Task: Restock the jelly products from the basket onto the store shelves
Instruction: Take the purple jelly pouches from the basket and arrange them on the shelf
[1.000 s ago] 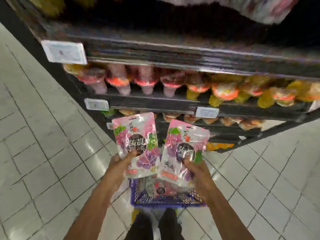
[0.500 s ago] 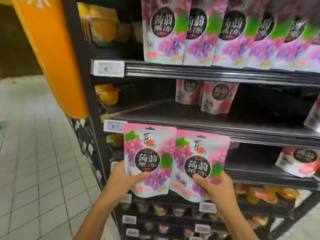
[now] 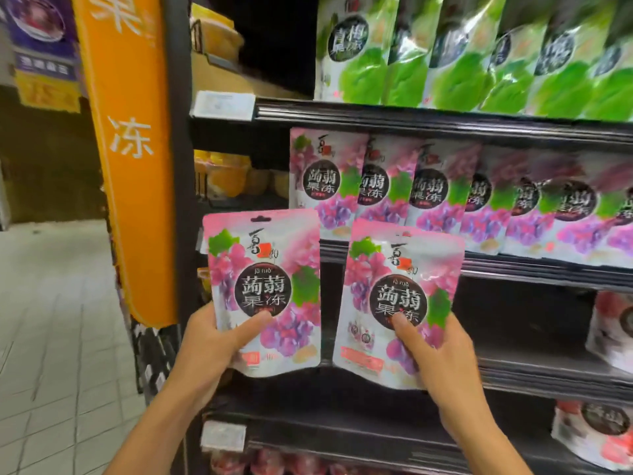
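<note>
**Hidden or unclear.** Fingers of the left hand (image 3: pixel 212 344) tucked behind the left pouch (image 3: pixel 263 289), those of the right hand (image 3: pixel 442 365) behind the right pouch (image 3: pixel 400 299); only the thumbs visible on the fronts. Top of the right pouch doubled in outline, one packet or two not decidable. Green pouches (image 3: pixel 479 56) on the uppermost shelf cut off by the upper frame edge, printing blurred towards the right. Red-and-white pouches (image 3: pixel 613 332) clipped by the right frame edge, with a further blurred stack (image 3: pixel 596 437) one shelf down. Reddish goods (image 3: pixel 274 464) at the bottom edge too blurred to identify. Forearms cut off by the lower edge.

**Held items.** Left hand clasping the lower left corner of the left pouch, thumb laid across the front beneath the dark round label. Right hand gripping the lower right part of the right pouch, thumb on the front at the label's lower edge. Both pouches pink, printed with purple grapes, upright, side by side and just apart, raised in front of the shelving and resting on no shelf.

**Shelving and contents.** Row of matching grape pouches (image 3: pixel 445 197) standing on the shelf behind and above the held pair, overlapping from left to right. Dark shelf board (image 3: pixel 534 366) behind the right hand. Yellow cups (image 3: pixel 226 176) in the bay left of the grape row. White price tag (image 3: pixel 222 104) on the upper shelf lip, another (image 3: pixel 223 436) lower down. Orange banner (image 3: pixel 126 149) with white characters on the end upright, tiled floor (image 3: pixel 51 337) to the left.
</note>
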A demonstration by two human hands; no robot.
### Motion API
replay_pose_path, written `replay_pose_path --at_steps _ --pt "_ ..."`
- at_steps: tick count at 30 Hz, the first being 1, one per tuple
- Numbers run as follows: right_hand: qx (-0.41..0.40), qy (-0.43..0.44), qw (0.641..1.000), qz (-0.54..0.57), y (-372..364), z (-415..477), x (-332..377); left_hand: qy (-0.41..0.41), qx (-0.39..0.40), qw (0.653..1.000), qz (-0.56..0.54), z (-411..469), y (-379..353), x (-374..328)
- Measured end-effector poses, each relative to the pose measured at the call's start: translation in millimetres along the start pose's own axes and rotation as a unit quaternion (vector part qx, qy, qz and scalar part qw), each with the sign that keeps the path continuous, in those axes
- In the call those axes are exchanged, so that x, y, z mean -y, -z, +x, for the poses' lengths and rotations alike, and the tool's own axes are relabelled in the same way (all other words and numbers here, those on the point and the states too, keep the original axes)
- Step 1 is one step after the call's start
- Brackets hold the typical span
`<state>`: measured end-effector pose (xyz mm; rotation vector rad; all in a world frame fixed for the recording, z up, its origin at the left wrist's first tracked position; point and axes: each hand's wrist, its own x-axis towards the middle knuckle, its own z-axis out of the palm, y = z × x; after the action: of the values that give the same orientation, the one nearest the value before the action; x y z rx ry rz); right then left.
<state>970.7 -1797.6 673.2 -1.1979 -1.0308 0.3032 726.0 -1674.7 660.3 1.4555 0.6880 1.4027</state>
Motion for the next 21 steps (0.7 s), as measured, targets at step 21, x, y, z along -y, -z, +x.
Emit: replay_pose_path --at_steps 21 --pt "-0.024 0.031 0.999 0.023 -79.1 59.8 35.2 -0.045 0.062 0.997 -0.018 86.8 47.3 -44.6"
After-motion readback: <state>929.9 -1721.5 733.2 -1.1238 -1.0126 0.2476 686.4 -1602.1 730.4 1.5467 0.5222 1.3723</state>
